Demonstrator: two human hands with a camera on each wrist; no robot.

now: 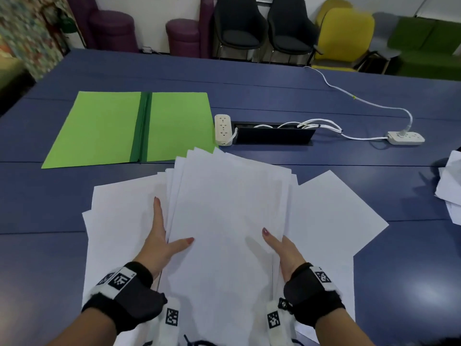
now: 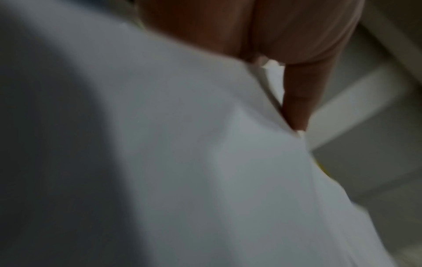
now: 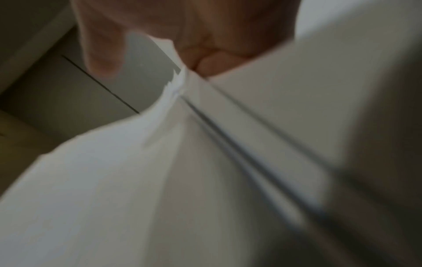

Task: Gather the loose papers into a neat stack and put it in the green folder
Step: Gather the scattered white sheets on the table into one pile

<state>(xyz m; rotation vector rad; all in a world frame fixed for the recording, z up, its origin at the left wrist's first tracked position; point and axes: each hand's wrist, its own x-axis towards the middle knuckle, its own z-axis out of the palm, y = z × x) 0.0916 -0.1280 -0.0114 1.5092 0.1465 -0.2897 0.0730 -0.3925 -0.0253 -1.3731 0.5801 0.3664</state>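
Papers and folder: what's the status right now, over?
Left hand and right hand grip the papers, still fanned. Folder open, empty. Power strip beside it, not blocking.

Two white power strips [image 1: 222, 129] [image 1: 405, 137] flank a black cable box [image 1: 273, 136] on the blue table [image 1: 274, 96]

Blue table [image 1: 274, 91]: open green folder [image 1: 104, 128], fanned white papers [image 1: 224, 208], two power strips [image 1: 222, 129], possibly more sheets [image 1: 451, 186] far right.
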